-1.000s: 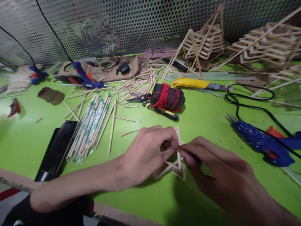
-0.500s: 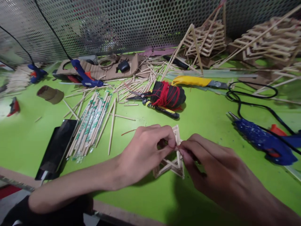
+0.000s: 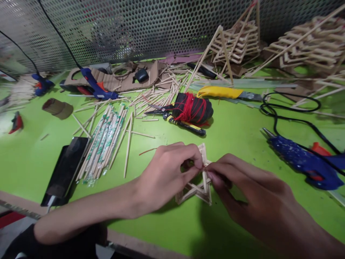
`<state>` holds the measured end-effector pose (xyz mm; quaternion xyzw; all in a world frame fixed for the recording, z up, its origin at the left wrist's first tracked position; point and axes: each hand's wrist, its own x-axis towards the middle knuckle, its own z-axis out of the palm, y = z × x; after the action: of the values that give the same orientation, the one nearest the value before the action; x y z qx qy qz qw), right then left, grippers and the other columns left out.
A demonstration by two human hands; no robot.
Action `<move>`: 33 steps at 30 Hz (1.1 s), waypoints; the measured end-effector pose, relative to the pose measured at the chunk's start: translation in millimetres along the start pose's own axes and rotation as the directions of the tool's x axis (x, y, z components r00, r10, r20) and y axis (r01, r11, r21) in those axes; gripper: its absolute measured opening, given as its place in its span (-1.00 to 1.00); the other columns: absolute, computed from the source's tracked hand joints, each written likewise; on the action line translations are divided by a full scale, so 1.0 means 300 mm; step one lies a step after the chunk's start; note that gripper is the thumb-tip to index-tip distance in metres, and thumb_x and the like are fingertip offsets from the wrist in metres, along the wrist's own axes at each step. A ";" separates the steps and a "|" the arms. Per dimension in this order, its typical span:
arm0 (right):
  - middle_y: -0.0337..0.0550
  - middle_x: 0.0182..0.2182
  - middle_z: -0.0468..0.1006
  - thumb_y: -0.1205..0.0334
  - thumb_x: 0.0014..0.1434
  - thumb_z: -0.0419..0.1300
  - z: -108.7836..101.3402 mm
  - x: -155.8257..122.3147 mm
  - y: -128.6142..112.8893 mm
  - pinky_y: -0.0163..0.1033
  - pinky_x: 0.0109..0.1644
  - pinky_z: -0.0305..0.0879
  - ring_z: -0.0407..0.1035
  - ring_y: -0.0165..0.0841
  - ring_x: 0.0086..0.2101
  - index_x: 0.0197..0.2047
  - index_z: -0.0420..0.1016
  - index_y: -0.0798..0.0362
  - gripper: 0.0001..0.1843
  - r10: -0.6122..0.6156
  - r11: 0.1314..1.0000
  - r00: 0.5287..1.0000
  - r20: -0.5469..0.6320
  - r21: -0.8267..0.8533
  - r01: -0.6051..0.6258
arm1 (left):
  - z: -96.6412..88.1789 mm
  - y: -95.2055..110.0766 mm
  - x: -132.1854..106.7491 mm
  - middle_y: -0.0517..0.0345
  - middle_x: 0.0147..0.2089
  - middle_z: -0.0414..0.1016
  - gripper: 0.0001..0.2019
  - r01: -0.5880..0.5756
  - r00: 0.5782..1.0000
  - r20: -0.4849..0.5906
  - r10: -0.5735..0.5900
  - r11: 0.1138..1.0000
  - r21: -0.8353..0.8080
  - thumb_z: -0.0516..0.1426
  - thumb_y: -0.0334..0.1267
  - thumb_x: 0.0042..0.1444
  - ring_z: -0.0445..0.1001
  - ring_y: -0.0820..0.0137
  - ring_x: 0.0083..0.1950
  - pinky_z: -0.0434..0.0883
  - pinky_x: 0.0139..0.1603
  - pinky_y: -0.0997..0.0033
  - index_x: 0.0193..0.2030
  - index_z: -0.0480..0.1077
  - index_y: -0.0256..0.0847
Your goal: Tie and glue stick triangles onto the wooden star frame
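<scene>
A small star-shaped frame of wooden sticks (image 3: 198, 187) lies on the green table under my hands. My left hand (image 3: 169, 172) is closed in a pinch over the star's upper part. Facing it from the right, my right hand (image 3: 242, 183) pinches too, the fingertips of both hands almost meeting. A tiny bit of red string (image 3: 203, 168) shows between them, and the fingers hide the rest. Beyond the hands lies a black roll wound with red string (image 3: 192, 108), beside black-and-yellow pliers (image 3: 185, 126). A short reddish strand (image 3: 147, 151) rests left of the star.
Wrapped chopsticks (image 3: 104, 144) and a black phone (image 3: 66, 169) with a cable lie left. A blue glue gun (image 3: 302, 158) is at right, another glue gun (image 3: 97, 86) at back left. A yellow-handled knife (image 3: 221, 92), loose sticks (image 3: 159, 95) and stick structures (image 3: 239, 43) stand behind.
Both hands stay pinched over the star, with only a slight shift of the fingertips. The right hand's fingers look a little straighter. The star and the tools have not moved.
</scene>
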<state>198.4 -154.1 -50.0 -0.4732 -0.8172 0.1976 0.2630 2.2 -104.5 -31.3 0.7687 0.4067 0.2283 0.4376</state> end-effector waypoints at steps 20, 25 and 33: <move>-0.25 -0.41 0.40 0.32 0.40 -0.01 0.022 0.014 0.007 -0.28 -0.44 0.12 0.24 -0.46 -0.52 -0.19 0.37 0.07 -0.84 -0.034 0.998 0.999 -0.026 -0.050 0.033 | -0.005 0.002 0.003 0.29 -0.38 0.51 -0.82 -0.018 1.000 -0.015 0.019 0.999 0.034 0.22 -0.63 0.07 0.44 0.58 -0.35 0.35 -0.33 0.62 -0.40 0.42 -0.30; -0.25 -0.41 0.40 0.33 0.39 0.03 0.028 0.004 0.015 -0.30 -0.45 0.13 0.22 -0.46 -0.50 -0.15 0.37 0.09 -0.89 -0.085 0.994 0.992 -0.093 -0.075 0.078 | 0.000 -0.004 0.001 0.21 -0.32 0.58 -0.93 -0.110 0.994 -0.010 0.111 0.990 0.086 0.26 -0.51 0.14 0.48 0.55 -0.31 0.40 -0.24 0.59 -0.26 0.51 -0.32; -0.25 -0.43 0.37 0.40 0.37 0.06 0.032 0.004 0.018 -0.30 -0.45 0.11 0.20 -0.49 -0.51 -0.16 0.39 0.14 -0.91 -0.143 0.985 0.983 -0.119 -0.110 0.130 | -0.004 -0.008 -0.003 0.09 -0.31 0.60 -0.89 -0.183 0.983 0.052 0.177 0.969 0.164 0.19 -0.51 0.20 0.48 0.45 -0.30 0.42 -0.28 0.48 -0.29 0.57 -0.37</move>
<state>195.6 -151.3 -60.1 -0.4405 -0.8385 0.1069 0.3026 -0.2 -104.1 -32.9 0.8408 0.3450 0.2176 0.3559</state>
